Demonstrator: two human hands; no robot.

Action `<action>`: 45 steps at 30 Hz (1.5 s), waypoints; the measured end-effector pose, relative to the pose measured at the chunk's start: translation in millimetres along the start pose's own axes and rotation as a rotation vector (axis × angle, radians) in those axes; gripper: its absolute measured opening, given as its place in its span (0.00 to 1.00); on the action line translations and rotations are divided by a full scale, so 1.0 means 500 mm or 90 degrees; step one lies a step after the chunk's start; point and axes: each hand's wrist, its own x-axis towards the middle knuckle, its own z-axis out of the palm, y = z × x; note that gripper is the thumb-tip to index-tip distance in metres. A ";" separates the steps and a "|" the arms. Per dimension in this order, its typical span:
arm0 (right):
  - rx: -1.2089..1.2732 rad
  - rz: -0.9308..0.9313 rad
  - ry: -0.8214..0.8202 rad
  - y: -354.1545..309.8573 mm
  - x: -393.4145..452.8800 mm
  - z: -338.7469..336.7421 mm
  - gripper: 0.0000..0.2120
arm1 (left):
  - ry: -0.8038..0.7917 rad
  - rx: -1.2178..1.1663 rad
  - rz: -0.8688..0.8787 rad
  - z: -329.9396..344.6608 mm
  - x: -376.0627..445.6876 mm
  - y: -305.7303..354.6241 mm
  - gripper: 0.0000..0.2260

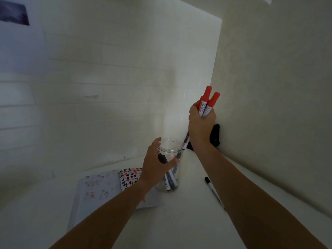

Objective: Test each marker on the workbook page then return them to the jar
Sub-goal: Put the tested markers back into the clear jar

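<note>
Biggest worry, going from the left: the open paper workbook with black and red test marks (115,186) lies flat on the white tabletop (188,221), right beside the clear round plastic jar (169,169), and the forearm reaching over it could drag or crease the soft pages.

The jar looks smooth, light and slippery, with a wide open mouth and a few black-capped markers (170,177) leaning inside. The left hand (158,164) is spread around its upper wall, fingers relaxed. I can't tell if it's actually touching, and if it isn't steadying the thing, a bump on the rim would probably tip it and spill what's already in.

Up and to the right, the right hand (202,124) is clenched round a bundle of white-barrelled markers with glossy red caps (208,100), caps up, with one marker's lower end (186,141) poking out below the fist near the jar's rim. Slick cylinders held in a fistful like that could slide or drop unevenly, so some may miss the mouth.

Further right, a lone black-capped white marker (213,191) lies on the tabletop, well apart from the jar, where it would roll easily and could get forgotten.
</note>
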 end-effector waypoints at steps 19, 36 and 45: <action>-0.346 0.088 -0.391 0.122 -0.069 0.011 0.12 | -0.020 -0.065 -0.012 0.010 0.001 -0.017 0.41; -0.557 -0.086 -0.339 0.201 -0.085 -0.038 0.13 | -0.009 0.000 0.016 0.003 -0.011 0.008 0.45; -0.413 0.005 -0.359 0.167 -0.070 -0.139 0.19 | 0.001 -0.013 0.039 -0.001 -0.010 0.020 0.46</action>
